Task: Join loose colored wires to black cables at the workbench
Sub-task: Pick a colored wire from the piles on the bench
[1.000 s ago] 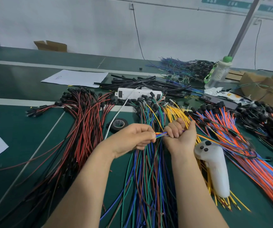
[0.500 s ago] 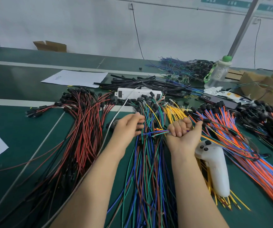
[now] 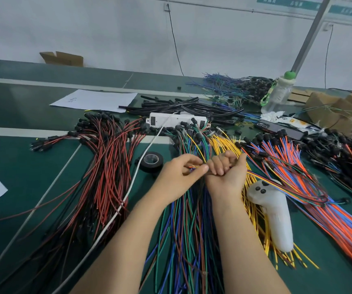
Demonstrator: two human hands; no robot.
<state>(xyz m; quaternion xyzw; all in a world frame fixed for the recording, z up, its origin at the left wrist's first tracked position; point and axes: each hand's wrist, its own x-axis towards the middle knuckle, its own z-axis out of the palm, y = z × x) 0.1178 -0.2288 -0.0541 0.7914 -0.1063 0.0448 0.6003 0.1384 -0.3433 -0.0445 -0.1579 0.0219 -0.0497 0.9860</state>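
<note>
Nearest, at 6 o'clock from the hands, lies the multicoloured wire pile [image 3: 187, 234]: thin, limp insulated strands that are tangled and light, and likely to drag their neighbours along if pulled from the middle. At 4 o'clock a white controller [image 3: 274, 217] rests on the yellow wires [image 3: 255, 211].

At the centre, the right hand [image 3: 228, 175] is clenched, fingers curled up, around a small held wire bunch [image 3: 264, 177] that trails off toward 3 o'clock. The left hand [image 3: 179, 172] pinches the bunch's short ends just beside the right fist. Whether the ends are bare cannot be told. Such wires are slick and springy, so they are best taken close to the tips between thumb and forefinger, with the other hand bunching them just behind so that they do not fan out.

A black tape roll [image 3: 151, 161] sits at 9 o'clock, close by, with red-and-black leads [image 3: 107, 177] beyond it. Orange-and-blue wires [image 3: 330, 211] spread at 3 o'clock.

Farther out at 12 o'clock is a white power strip [image 3: 177, 120], and behind it the black cables [image 3: 192, 108]. These are thicker and stiffer and should hold their shape, so each is best gripped near its cut end.
</note>
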